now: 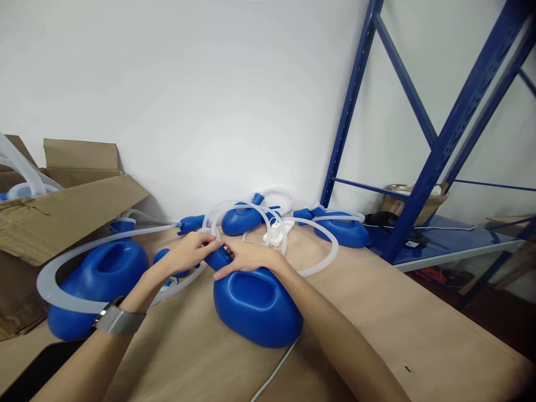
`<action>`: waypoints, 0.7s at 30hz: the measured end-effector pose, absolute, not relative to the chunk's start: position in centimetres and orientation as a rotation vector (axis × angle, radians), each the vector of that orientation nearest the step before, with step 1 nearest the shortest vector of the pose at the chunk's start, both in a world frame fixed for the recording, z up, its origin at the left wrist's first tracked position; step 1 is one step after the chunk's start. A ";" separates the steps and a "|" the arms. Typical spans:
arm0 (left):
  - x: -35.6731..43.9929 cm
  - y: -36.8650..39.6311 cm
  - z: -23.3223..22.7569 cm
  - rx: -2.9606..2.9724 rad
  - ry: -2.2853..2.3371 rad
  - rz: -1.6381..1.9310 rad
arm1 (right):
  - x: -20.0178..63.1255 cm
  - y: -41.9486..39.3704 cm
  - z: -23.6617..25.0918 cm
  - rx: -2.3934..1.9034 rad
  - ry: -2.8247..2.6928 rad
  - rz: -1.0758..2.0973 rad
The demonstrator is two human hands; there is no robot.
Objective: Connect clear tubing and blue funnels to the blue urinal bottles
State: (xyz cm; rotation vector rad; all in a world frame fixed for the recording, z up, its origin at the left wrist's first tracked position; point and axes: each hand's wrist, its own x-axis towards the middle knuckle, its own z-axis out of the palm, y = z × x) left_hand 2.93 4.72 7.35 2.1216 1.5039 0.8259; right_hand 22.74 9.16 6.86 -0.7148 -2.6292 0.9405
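Observation:
In front of me a blue plastic bottle [255, 304] with a recessed handle, seemingly a urinal bottle, lies on the wooden table. Its blue neck piece [218, 258] points up and to the left. My left hand [190, 251] is closed, thumb and fingers pinching the top of that neck piece, close to a translucent hose [214, 223]. From the other side my right hand [249, 255] curls round the neck, its thumb along the lower side. My fingers hide the exact joint between neck and hose.
Left of me lies another blue bottle [111, 265] with a looped hose, beside an open cardboard box [75, 206]. More blue bottles [240, 220] and a white power strip [276, 233] are near the wall. A blue metal rack [435, 156] stands right; a white cable [274, 371] crosses the table front.

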 end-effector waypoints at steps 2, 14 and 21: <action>3.1 4.8 7.0 2.076 1.490 0.849 | 22.8 9.2 6.7 -0.737 -2.621 0.964; 3.2 5.0 6.6 1.814 1.389 0.881 | 22.7 9.6 6.6 -0.640 -2.591 1.009; 1.8 4.4 6.8 1.794 1.431 0.928 | 23.5 9.1 7.5 -0.594 -2.748 1.010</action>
